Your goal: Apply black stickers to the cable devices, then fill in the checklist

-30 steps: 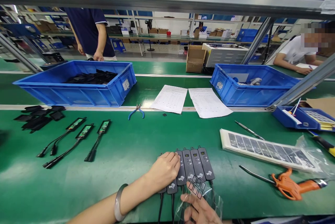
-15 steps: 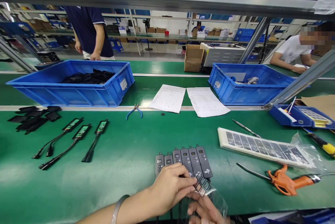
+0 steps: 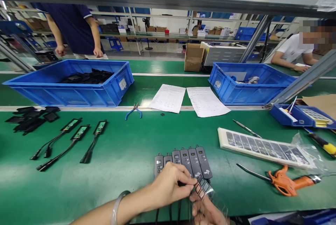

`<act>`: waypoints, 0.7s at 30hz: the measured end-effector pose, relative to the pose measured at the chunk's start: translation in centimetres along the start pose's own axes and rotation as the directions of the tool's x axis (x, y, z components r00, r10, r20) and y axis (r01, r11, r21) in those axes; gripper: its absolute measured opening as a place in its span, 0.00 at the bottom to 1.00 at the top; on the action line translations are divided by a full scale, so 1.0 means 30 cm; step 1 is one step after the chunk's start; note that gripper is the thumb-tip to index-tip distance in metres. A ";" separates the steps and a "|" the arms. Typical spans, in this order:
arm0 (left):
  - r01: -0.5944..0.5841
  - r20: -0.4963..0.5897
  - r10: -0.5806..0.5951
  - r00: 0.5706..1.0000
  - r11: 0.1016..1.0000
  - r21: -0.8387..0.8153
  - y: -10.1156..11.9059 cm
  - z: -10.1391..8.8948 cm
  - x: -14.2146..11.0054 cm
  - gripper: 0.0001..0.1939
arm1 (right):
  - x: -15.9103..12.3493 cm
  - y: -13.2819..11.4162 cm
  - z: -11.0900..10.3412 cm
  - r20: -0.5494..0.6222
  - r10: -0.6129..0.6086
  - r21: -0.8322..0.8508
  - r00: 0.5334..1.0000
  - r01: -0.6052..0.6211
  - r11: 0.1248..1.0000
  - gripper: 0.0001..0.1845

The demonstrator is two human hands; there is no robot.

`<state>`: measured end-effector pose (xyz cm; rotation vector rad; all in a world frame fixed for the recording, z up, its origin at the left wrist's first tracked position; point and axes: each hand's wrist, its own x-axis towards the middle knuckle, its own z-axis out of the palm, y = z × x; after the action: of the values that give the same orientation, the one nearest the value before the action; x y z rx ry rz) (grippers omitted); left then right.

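Note:
Above the lower middle of the bench, my right hand (image 3: 208, 212) holds a clear plastic sheet of small black-framed window stickers (image 3: 202, 185). My left hand (image 3: 172, 184) reaches in from the left, its thumb and forefinger pinched together at the sheet's left edge. Whether a single sticker is between those fingertips is too small to tell. Just beyond my hands stands a row of several dark grey controllers (image 3: 194, 162) with small display windows, side by side. Some windows show lit digits. My left hand partly covers the controllers on the left, and cables run toward me beneath it.
To the right lie an orange air blow gun (image 3: 291, 183), a bagged strip of dark panels (image 3: 265, 148) and a pen (image 3: 245, 128). Leftward are cabled circuit boards (image 3: 80, 133), black covers (image 3: 31, 121) and pliers (image 3: 134, 111). Blue bins (image 3: 68, 93) and papers (image 3: 168, 98) stand farther back.
The sticker sheet has tilted a little in my right hand. My left hand has shifted slightly at its edge. Across the bench, a person in a dark shirt has moved left.

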<state>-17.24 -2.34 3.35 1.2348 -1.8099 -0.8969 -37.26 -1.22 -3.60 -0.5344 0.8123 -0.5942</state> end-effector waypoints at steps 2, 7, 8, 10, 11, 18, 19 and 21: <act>-0.002 -0.031 0.002 1.000 1.000 0.027 -0.035 -0.014 0.019 0.13 | -0.007 -0.009 0.014 -0.016 -0.079 0.040 0.997 0.079 0.996 0.30; -0.213 0.002 0.317 0.949 0.633 0.744 -0.159 -0.040 0.066 0.06 | -0.023 -0.010 0.007 0.025 -0.134 0.135 0.991 0.130 0.982 0.34; -0.226 0.038 0.344 0.938 0.528 0.818 -0.176 -0.042 0.071 0.05 | -0.023 -0.008 0.001 0.039 -0.132 0.142 0.990 0.126 0.982 0.34; -0.242 0.073 0.369 0.927 0.438 0.866 -0.195 -0.040 0.077 0.04 | -0.020 -0.004 -0.009 0.060 -0.131 0.138 0.990 0.122 0.983 0.36; -0.251 0.083 0.375 0.923 0.426 0.869 -0.198 -0.038 0.078 0.05 | -0.020 -0.004 -0.011 0.065 -0.126 0.130 0.990 0.117 0.985 0.36; -0.280 0.126 0.384 0.914 0.376 0.883 -0.186 -0.025 0.078 0.11 | -0.026 -0.014 0.005 0.049 -0.107 0.129 0.993 0.100 0.987 0.37; -0.288 0.140 0.380 0.914 0.368 0.884 -0.185 -0.025 0.079 0.09 | -0.027 -0.015 0.006 0.049 -0.096 0.140 0.994 0.088 0.986 0.36; -0.313 0.174 0.374 0.911 0.352 0.882 -0.184 -0.026 0.081 0.05 | -0.027 -0.014 0.006 0.053 -0.084 0.152 0.995 0.075 0.986 0.35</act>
<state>-14.86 -6.32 -0.57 1.3192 -2.4664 0.5159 -37.68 -0.95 -2.83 -0.4463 0.6866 -0.7042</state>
